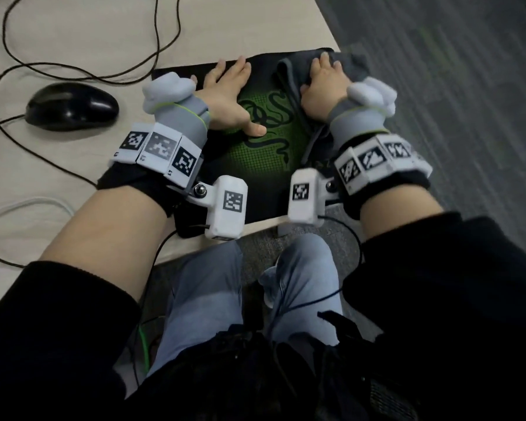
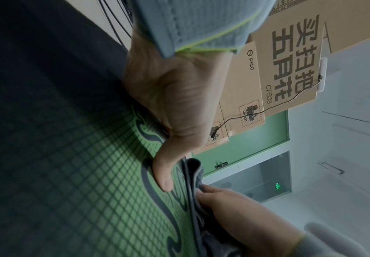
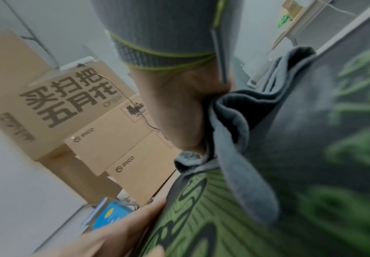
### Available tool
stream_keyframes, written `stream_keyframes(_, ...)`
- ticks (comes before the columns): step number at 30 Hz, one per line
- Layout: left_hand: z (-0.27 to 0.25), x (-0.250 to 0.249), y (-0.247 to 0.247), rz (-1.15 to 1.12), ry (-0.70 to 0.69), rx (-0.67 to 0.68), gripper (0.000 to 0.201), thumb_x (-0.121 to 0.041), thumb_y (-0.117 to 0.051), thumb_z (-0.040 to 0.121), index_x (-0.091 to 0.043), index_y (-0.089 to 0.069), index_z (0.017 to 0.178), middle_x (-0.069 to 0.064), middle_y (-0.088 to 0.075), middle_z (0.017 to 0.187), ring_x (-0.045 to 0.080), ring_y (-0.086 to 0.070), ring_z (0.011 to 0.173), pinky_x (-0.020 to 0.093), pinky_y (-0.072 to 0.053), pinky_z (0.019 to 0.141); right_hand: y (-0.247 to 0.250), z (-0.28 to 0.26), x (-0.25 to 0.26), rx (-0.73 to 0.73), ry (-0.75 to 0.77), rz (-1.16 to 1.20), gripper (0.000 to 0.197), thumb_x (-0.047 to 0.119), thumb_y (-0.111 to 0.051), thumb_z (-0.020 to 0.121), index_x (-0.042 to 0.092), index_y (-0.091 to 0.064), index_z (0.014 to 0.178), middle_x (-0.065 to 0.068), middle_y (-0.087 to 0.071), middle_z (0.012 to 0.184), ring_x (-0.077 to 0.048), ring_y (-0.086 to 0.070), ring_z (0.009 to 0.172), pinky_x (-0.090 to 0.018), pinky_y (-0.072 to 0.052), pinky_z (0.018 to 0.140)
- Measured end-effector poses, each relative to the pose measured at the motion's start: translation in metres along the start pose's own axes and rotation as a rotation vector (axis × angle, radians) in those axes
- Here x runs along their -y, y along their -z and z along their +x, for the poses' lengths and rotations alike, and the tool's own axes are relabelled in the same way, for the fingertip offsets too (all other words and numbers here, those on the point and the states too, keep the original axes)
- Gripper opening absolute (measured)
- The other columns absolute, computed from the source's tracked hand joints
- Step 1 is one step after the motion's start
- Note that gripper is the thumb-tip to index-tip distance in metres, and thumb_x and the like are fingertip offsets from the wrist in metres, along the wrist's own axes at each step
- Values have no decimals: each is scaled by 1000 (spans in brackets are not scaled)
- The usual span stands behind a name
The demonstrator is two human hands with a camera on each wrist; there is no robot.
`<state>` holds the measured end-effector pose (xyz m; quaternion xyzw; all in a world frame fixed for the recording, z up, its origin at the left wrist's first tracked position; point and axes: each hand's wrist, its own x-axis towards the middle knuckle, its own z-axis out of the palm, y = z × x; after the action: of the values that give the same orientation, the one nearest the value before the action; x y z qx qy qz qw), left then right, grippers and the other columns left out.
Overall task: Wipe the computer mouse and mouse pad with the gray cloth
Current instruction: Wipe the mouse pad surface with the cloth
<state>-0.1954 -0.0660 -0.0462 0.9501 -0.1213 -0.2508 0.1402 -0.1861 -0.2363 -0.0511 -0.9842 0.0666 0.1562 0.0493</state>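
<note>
A black mouse pad (image 1: 264,174) with a green snake logo lies at the desk's right corner. My left hand (image 1: 228,95) lies flat on its left half, fingers straight and thumb spread out over the logo. My right hand (image 1: 324,86) presses the gray cloth (image 1: 351,66) onto the pad's far right part, fingers spread flat on the fabric; folds of cloth trail back under the wrist. The left wrist view shows the left hand (image 2: 173,107) flat on the pad (image 2: 73,170) beside the cloth (image 2: 193,173). The black computer mouse (image 1: 72,106) sits on the desk left of the pad, untouched.
The mouse's dark cable (image 1: 82,65) loops over the beige desk (image 1: 73,31) behind and left of the mouse. A white cable (image 1: 28,208) lies near the left forearm. The desk edge runs just right of the pad, with gray carpet (image 1: 453,71) beyond. Cardboard boxes (image 3: 80,113) stand in the background.
</note>
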Motion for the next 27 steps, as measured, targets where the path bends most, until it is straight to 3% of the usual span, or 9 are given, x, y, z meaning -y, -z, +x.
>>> stream_keyframes(6, 0, -3, 0, -10, 21, -15, 105, -49, -67, 77, -26, 2, 152, -16, 12, 159, 14, 14, 148, 50, 8, 119, -3, -18, 0, -33, -2, 11, 57, 14, -39, 99, 3, -15, 149, -9, -8, 161, -28, -13, 147, -43, -24, 117)
stream_keyframes(8, 0, -3, 0, -13, 26, -12, 105, -49, -67, 77, -26, 2, 152, -16, 13, 159, 14, 15, 148, 50, 8, 120, -12, -42, 2, -65, 5, 21, 52, 12, -42, 97, 3, -24, 145, -9, -18, 158, -28, -21, 144, -41, -30, 110)
stream_keyframes(11, -1, -3, 0, -9, 19, -14, 104, -49, -67, 78, -26, 2, 152, -16, 13, 159, 15, 15, 148, 51, 8, 120, -13, -71, 3, -138, 20, 21, 37, 10, -44, 94, 6, -46, 130, -15, -45, 139, -33, -44, 128, -39, -42, 95)
stream_keyframes(13, -2, -3, 0, -16, 12, -15, 104, -48, -67, 78, -25, 2, 152, -15, 12, 159, 15, 15, 148, 51, 7, 120, -10, -78, 2, -209, -15, 123, 35, 10, -45, 90, 12, -56, 123, -17, -58, 127, -36, -52, 118, -37, -44, 88)
stream_keyframes(16, -2, -2, 1, -16, 12, -15, 104, -48, -67, 78, -25, 2, 152, -15, 12, 160, 15, 15, 148, 52, 7, 119, -10, -77, 2, -303, -70, 383, 40, 3, -40, 88, 12, -58, 123, -13, -62, 123, -34, -53, 118, -36, -44, 92)
stream_keyframes(20, 0, -1, -1, -23, 6, -25, 104, -47, -68, 77, -25, 0, 152, -15, 10, 160, 14, 14, 148, 51, 8, 119, -15, -71, 13, -336, 39, 603, 40, 1, -39, 87, 11, -57, 122, -13, -66, 118, -32, -58, 113, -38, -45, 92)
stream_keyframes(23, 2, 2, -2, -54, 5, -40, 100, -38, -70, 77, -27, -3, 152, -17, 7, 160, 11, 12, 148, 49, 9, 120, -18, -60, 29, -145, 210, 564, 43, 3, -41, 91, 9, -50, 132, -14, -60, 130, -30, -54, 121, -32, -40, 97)
stream_keyframes(27, 1, 3, -2, -78, 1, -49, 101, -36, -70, 76, -28, -4, 152, -18, 6, 159, 9, 11, 148, 48, 9, 120, -18, -44, 35, 49, 269, 287, 55, 9, -32, 100, 13, -15, 151, -11, -19, 159, -26, -14, 149, -37, -9, 119)
